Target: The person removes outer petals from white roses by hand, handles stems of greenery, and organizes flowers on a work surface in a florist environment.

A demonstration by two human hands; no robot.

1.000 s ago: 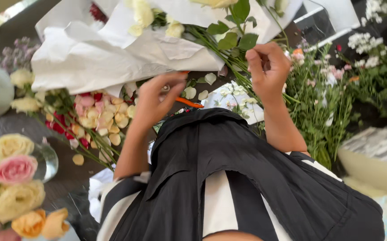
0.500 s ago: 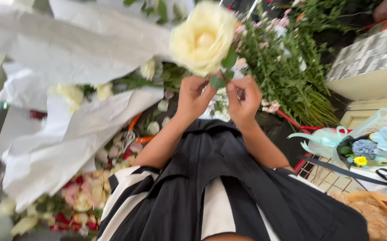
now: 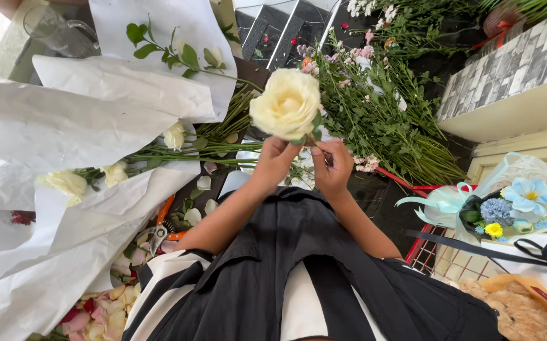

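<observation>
Both forearms reach up to the cream rose [image 3: 286,104]. The left hand [image 3: 278,159] grips just beneath its bloom. The right hand [image 3: 332,165] pinches beside it there.

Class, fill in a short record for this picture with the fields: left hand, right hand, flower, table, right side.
left hand: left hand pinches under the rose head
right hand: right hand grips the stem just below
flower: cream rose, fully open, held up
table: white paper, loose roses, orange shears, fallen petals
right side: wrapped bouquet, red basket
</observation>
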